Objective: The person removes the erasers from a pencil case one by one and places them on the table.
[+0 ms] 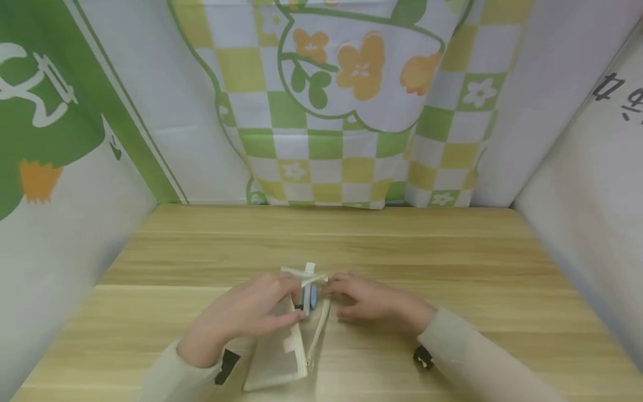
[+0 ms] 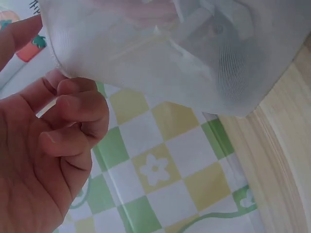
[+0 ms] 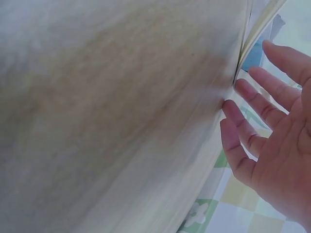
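Observation:
A translucent whitish zip pouch (image 1: 273,360) lies on the table with its zipper side spread apart. My left hand (image 1: 256,304) reaches over it from the left, thumb and fingers gripping its edge; in the left wrist view the left hand (image 2: 63,126) has curled fingers at a corner of the pouch (image 2: 146,63). Inside the opening, a light-blue item (image 1: 313,296) and a pale strip show, partly hidden by the fingers. My right hand (image 1: 369,296) is at the opposite edge, fingertips touching it. Loosely extended fingers of the right hand (image 3: 272,111) appear in the right wrist view.
The wood-grain table (image 1: 452,251) extends around the pouch. A checked, flower-print cloth (image 1: 321,156) hangs along the back edge. White panels stand at both sides, the left one with green print. Black pieces (image 1: 423,357) show at both wrists.

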A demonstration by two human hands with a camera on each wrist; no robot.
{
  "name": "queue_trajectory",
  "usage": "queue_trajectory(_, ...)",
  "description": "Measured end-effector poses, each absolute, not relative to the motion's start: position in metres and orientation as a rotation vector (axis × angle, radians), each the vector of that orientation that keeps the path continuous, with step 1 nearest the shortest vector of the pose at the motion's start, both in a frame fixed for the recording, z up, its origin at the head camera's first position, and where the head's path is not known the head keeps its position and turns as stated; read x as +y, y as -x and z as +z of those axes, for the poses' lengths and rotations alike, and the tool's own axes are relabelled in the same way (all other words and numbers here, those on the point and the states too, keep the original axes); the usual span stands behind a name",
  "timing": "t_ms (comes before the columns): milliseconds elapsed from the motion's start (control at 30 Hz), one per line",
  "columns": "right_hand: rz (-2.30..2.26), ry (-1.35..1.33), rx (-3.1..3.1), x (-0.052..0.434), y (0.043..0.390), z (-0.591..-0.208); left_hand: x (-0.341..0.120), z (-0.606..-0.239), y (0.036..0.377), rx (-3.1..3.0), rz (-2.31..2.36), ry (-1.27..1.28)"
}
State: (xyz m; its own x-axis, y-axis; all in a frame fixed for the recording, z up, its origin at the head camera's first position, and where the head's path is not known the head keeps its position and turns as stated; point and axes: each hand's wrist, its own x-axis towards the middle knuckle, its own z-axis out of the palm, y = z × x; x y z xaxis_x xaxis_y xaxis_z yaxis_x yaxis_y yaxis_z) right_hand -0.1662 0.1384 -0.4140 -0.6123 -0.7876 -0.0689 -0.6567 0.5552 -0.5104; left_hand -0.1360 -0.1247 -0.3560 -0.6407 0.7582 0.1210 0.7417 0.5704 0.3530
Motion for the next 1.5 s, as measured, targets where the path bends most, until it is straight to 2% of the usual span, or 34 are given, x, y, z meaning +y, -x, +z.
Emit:
queue_trajectory(700,-0.521,1.055,2.666,0.135,0.155,-0.405,-0.127,-0.355,0.154,2.673,0.831,-1.191)
queue_trajectory(933,-0.712,1.072,2.709,0.126,0.155,-0.407,-0.131,-0.357,0.158,2.637,0.927,-1.193)
queue_trajectory(1500,-0.987,0.874,2.64,0.096,0.152,-0.407,-0.139,-0.358,0.163,2.652,0.949,-1.18)
